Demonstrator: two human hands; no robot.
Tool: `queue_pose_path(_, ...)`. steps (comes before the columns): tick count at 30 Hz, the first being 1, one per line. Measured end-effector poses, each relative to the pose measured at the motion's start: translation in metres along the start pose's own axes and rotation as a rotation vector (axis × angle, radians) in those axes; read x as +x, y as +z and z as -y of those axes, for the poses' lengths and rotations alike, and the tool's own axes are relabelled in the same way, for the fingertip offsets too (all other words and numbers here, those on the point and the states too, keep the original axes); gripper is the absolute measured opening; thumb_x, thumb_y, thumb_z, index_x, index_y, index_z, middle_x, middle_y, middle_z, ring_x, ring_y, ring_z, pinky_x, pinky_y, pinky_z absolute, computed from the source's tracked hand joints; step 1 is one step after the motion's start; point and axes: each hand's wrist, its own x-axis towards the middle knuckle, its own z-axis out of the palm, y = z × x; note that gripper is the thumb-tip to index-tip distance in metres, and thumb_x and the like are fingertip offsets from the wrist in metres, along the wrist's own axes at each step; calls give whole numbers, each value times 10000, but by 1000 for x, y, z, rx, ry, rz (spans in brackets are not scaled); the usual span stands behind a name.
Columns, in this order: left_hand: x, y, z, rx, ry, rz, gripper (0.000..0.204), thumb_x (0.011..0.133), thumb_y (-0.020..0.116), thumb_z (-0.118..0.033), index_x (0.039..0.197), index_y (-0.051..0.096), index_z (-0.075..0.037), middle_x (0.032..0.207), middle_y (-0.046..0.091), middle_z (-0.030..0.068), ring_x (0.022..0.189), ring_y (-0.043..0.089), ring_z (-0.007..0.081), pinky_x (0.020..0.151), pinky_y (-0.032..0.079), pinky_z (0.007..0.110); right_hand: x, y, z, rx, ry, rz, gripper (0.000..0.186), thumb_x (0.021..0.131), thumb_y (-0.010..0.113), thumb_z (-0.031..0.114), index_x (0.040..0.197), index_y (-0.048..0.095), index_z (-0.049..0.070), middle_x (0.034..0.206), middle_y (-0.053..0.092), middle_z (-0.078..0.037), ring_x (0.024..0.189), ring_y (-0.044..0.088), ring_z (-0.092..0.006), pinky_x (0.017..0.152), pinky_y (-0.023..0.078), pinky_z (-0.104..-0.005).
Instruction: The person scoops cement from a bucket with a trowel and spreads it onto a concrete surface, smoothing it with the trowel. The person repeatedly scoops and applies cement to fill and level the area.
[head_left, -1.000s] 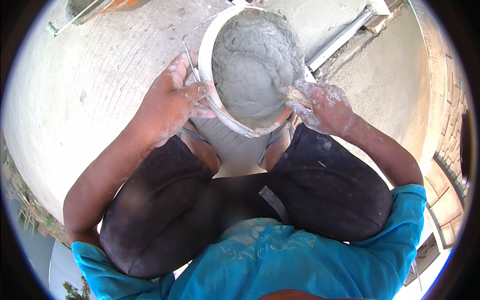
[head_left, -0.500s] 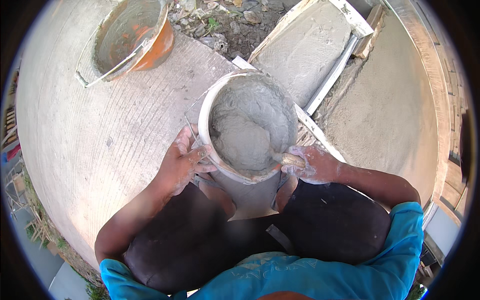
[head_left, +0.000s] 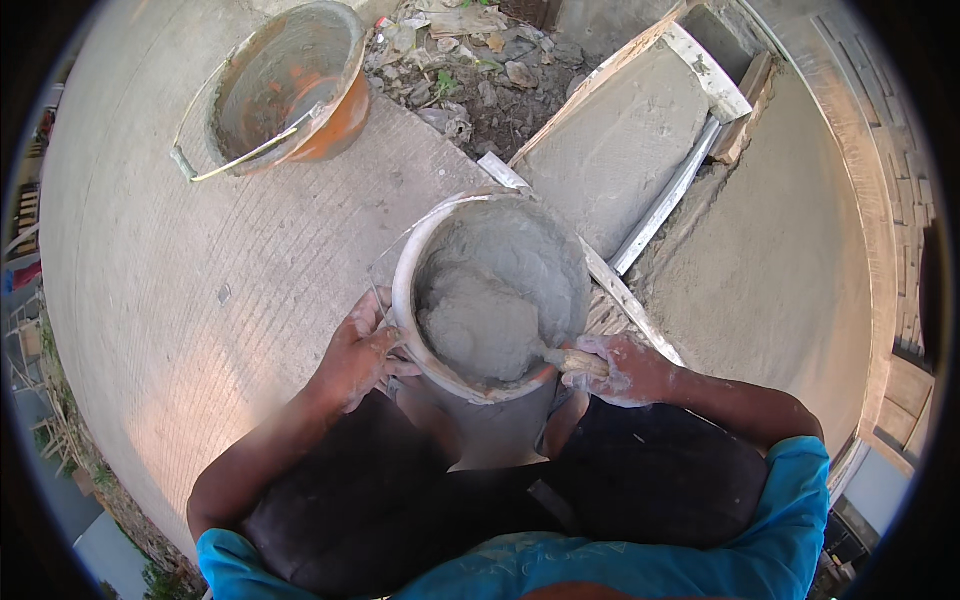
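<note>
A round bucket (head_left: 404, 280) full of wet grey mortar (head_left: 510, 250) is between my feet. My left hand (head_left: 355, 355) grips its left rim beside the thin wire handle, fingers curled around the edge. My right hand (head_left: 630, 372), smeared with mortar, is closed on the wooden handle of a trowel (head_left: 585, 362) at the bucket's lower right. The trowel's blade is hidden in a mound of mortar inside.
An orange bucket (head_left: 340, 125) smeared with mortar stands back left on grooved concrete (head_left: 180, 270). Rubble (head_left: 475, 75) lies behind. Right are a white-edged form filled with grey mortar (head_left: 620, 130), loose boards (head_left: 632, 305) and a smooth grey slab (head_left: 790, 250).
The view has tilted up, so the orange bucket and rubble now show and my hands and bucket sit lower in it. A mound of mortar has shifted within the bucket around the trowel.
</note>
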Motion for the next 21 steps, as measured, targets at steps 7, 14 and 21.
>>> queue_pose_path(7, -1, -9, 3, 57, -31, -85, 318, 819, 419, -57, 1134, 449, -28, 1033, 534, 116, 875, 605, 202, 658, 604, 339, 3, 5, 1, -81, -55, -30, 431, 868, 593, 435, 1009, 580, 28, 778, 603, -189, 794, 617, -375, 705, 473, -433)
queue_pose_path(14, 11, -31, 20, 104, -21, -143, 330, 803, 404, -83, 1123, 467, -33, 967, 591, 120, 804, 623, 180, 643, 592, 344, 0, 6, 8, -91, -49, -26, 455, 907, 520, 415, 1141, 495, 26, 974, 609, -241, 964, 584, -421, 817, 456, -482)
queue_pose_path(21, 28, -37, 11, 249, 39, -149, 327, 811, 403, -137, 1108, 464, -13, 959, 593, 117, 770, 619, 179, 644, 592, 360, 13, 6, 37, -52, -322, 134, 323, 902, 515, 216, 1145, 467, 8, 1074, 590, -257, 1039, 576, -402, 844, 458, -503)
